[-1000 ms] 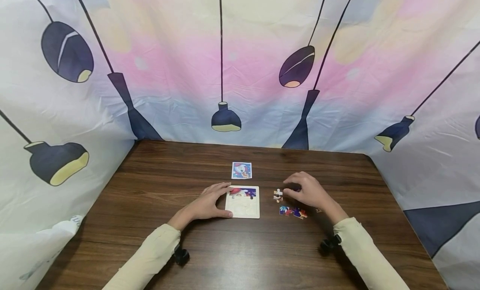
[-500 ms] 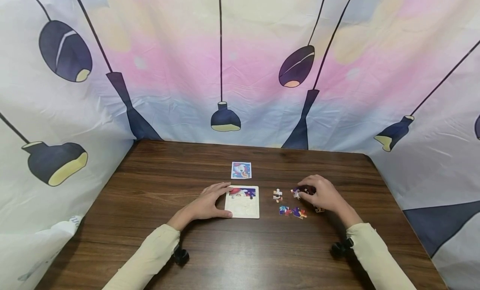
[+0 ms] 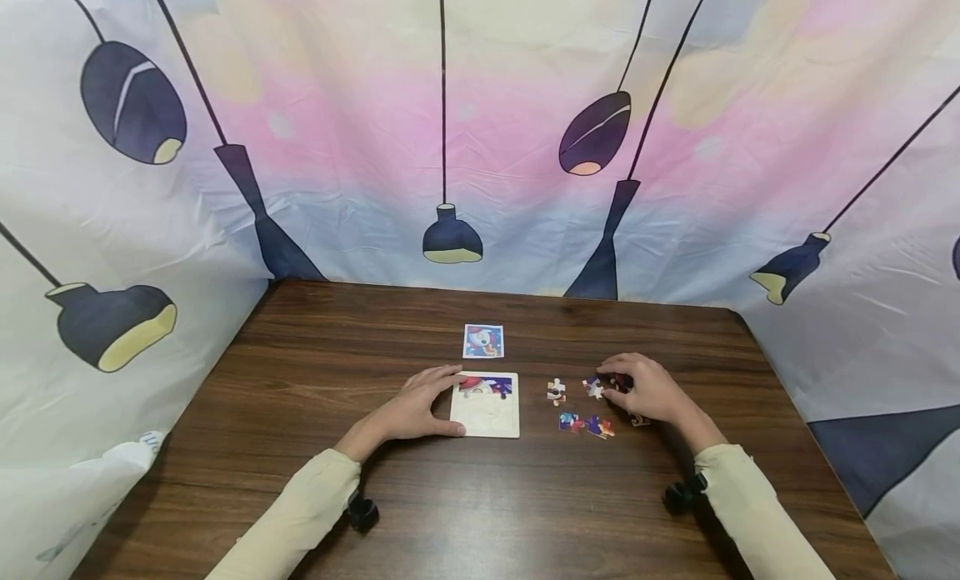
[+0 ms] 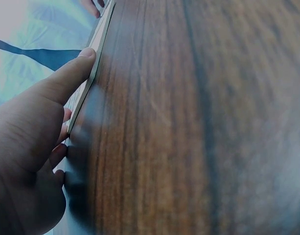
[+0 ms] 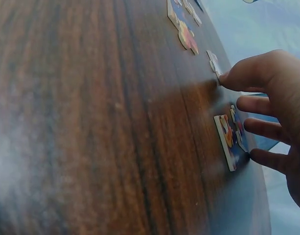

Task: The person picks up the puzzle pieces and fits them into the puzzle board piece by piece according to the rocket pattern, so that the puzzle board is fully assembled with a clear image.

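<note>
Lamp-print fabric backdrop (image 3: 360, 147) hung beyond both hands. Wood-grain table (image 3: 450, 513) seen beneath them. Left hand (image 3: 418, 405): fingers extended, thumb and forefinger rested on left edge of the puzzle tray (image 3: 486, 416), located just right of that hand, only its far strip filled. Right hand (image 3: 645, 390): thumb set against a purple-and-white jigsaw piece (image 3: 592, 387); whether it's pinched can't be told. Picture card (image 3: 483, 342) laid beyond left fingertips. Loose pieces (image 3: 572, 422) scattered left of and under right hand, some partly hidden by it.
</note>
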The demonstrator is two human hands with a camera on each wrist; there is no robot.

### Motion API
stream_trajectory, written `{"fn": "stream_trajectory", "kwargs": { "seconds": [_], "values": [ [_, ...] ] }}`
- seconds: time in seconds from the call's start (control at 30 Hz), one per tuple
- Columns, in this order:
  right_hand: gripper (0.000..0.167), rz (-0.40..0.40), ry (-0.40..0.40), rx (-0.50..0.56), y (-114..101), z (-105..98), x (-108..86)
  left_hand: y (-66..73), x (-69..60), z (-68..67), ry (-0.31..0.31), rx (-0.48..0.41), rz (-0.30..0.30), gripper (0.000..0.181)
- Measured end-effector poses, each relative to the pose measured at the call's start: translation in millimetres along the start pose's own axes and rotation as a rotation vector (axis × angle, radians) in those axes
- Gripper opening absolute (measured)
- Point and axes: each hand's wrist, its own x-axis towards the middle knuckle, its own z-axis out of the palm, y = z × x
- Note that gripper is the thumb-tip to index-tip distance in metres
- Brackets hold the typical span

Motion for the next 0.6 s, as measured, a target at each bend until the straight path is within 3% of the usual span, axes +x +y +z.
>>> {"fn": "stream_trajectory", "kwargs": {
  "seconds": [0.3,0.6],
  "values": [
    [0.034,-0.018,-0.028,-0.019,1.0,3.3,2.6,-0.1,0.0,0.2,0.001,-0.002,-0.003,0.092],
    [0.024,-0.010,0.007,-0.007,1.1,7.4,4.2,-0.1,-0.2,0.2,-0.001,-0.003,-0.011,0.092]
  ]
}}
